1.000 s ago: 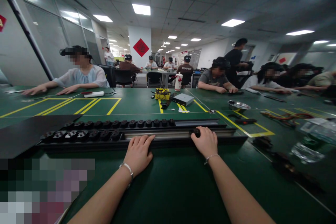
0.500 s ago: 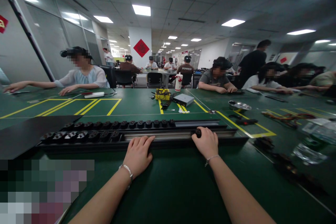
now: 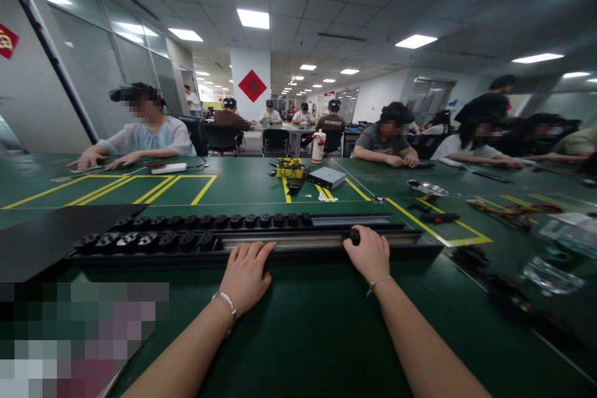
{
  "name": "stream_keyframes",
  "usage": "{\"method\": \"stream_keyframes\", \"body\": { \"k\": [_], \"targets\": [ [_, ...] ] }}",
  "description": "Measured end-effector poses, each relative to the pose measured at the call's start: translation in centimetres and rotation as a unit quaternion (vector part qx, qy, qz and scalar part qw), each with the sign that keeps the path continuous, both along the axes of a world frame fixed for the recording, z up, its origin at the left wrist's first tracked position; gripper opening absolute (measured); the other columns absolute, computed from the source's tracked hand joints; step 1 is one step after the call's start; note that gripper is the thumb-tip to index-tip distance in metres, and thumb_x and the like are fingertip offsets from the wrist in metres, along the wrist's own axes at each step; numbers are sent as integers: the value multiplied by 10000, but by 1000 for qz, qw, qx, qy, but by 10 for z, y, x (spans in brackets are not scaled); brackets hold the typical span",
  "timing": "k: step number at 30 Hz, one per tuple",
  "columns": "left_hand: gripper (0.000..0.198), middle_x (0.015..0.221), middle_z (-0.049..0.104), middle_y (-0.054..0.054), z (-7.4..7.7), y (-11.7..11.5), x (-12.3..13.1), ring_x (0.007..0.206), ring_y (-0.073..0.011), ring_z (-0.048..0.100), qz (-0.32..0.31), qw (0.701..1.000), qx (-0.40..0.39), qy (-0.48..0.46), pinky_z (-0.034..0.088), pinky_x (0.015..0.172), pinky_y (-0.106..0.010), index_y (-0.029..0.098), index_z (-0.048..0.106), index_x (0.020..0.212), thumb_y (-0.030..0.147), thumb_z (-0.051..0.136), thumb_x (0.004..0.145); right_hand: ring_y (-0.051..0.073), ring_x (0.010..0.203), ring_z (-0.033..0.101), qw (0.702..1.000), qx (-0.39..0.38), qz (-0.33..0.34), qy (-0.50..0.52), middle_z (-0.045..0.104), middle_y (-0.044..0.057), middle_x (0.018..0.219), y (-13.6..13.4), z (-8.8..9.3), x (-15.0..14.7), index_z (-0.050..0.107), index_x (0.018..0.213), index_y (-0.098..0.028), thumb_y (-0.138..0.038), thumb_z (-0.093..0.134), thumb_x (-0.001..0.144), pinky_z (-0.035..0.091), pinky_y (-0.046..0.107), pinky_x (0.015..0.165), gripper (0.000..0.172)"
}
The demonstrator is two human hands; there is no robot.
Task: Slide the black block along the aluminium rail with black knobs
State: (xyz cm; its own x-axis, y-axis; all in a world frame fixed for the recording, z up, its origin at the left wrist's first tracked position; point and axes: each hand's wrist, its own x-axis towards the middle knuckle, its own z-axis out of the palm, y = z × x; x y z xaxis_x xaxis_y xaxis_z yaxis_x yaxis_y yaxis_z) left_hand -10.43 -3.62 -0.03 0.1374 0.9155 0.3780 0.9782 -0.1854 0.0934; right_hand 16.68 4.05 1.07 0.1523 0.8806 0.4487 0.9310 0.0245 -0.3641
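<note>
Two long black power tracks (image 3: 298,253) with silvery channels lie side by side across the table. Round black socket modules (image 3: 168,241) fill the left part of the nearer track; a second row of modules (image 3: 236,221) sits along the farther one. My left hand (image 3: 247,270) grips the nearer track's front edge, its fingers over the rim and its thumb lower on the near side. Farther right, my right hand (image 3: 369,252) is closed around a single socket module (image 3: 354,236) at the channel; the fingers partly hide it.
Behind the tracks are a yellow item with cables (image 3: 289,168), a grey box (image 3: 326,177) and a metal bowl (image 3: 426,188). Loose dark parts (image 3: 508,295) and a clear plastic bag (image 3: 555,270) lie at right. A black mat (image 3: 41,242) is at left. Several people sit around.
My hands and the socket module stay nearly where they were; the view has shifted slightly. The person at left has drawn an outstretched hand inward. A standing person at right has moved further right.
</note>
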Motion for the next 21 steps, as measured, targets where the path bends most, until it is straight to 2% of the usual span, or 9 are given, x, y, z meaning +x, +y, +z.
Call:
{"method": "stream_keyframes", "body": {
  "k": [21],
  "targets": [
    [572, 1219, 531, -23, 2, -2, 0, 1106, -218, 434, 2, 1000, -11, 0, 244, 1003, -382, 296, 416, 1287, 238, 486, 722, 232, 1075, 502, 1000, 11, -8, 13, 610, 83, 1090, 1, -2, 4, 568, 1040, -179, -283, 437, 720, 213, 433, 1013, 362]
  ]
}}
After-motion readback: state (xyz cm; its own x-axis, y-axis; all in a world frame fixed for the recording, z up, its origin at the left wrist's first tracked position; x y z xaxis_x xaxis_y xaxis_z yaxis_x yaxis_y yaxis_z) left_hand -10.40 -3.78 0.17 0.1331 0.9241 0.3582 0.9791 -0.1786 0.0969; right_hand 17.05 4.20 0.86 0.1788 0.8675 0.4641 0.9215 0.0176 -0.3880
